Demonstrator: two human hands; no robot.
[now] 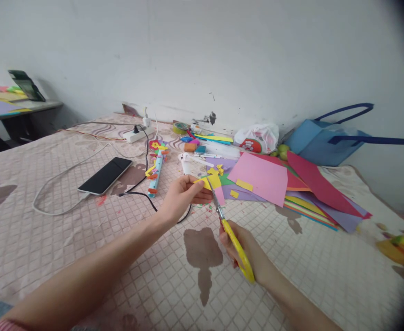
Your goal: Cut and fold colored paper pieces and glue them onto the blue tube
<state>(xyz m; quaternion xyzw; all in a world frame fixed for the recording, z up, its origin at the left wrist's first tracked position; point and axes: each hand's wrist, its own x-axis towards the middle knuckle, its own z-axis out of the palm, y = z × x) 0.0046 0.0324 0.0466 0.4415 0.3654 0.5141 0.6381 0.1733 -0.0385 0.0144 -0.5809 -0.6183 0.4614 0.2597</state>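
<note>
Between its thumb and fingers, my left hand [183, 195] pinches a small piece of yellow paper [213, 181]. My right hand [239, 246] is closed round the handles of yellow-handled scissors [238, 248], whose metal blades point away from me and meet the yellow paper. Just beyond lie small yellow cut pieces [220, 169] on purple and green sheets. A pink sheet [260, 177] rests to the right, with yellow scraps on and beside it. Left of my left hand is a light-blue strip [156, 172] decorated with colourful paper shapes.
A phone [105, 175] with a white cable lies at left, near a power strip [138, 134] and black cord. Coloured sheets [319, 193] are piled at right before a blue bag [326, 140]. A white plastic bag [257, 138] and tape roll [181, 128] sit by the wall.
</note>
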